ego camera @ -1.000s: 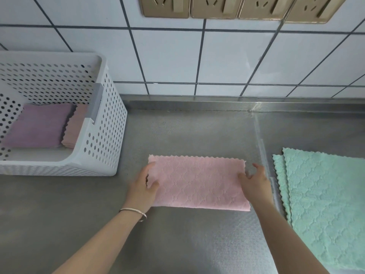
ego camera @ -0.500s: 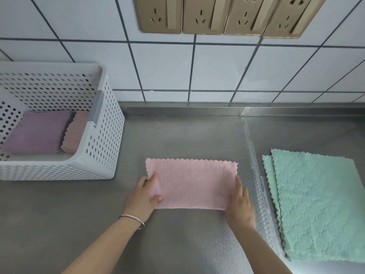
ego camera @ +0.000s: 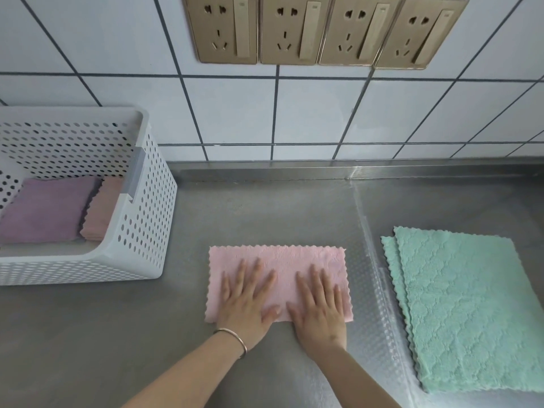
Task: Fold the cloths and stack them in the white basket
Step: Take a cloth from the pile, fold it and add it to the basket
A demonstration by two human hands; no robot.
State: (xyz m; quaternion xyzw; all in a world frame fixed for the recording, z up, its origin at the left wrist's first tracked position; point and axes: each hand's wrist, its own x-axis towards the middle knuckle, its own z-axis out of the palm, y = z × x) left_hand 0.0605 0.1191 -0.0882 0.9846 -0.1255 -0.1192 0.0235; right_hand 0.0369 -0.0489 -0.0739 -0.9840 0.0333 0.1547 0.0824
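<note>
While both hands lay flat on the pink cloth, the step in hand appeared to be smoothing a half-folded cloth before its next fold. The left hand and the right hand rested side by side, palms down, fingers straight and spread; neither grip closed on anything, each only pressing the fabric against the steel tabletop. The cloth formed a wide rectangle in front of the person, between the white basket at the left and the two flat green cloths at the right, apart from both. In the basket a folded purple cloth and a folded pink stack sat just beside each other. A bracelet circled the left wrist; four wall sockets were mounted on the tiled wall above.

To do the step well, pressure would best travel outward from the middle toward the scalloped edges, so that trapped air and ridges leave the layers. The edges should be checked for alignment before the next fold, since the near left corner seemed slightly skewed. A cross fold, one short end over the other, would probably bring the cloth to the size of those already stacked.
</note>
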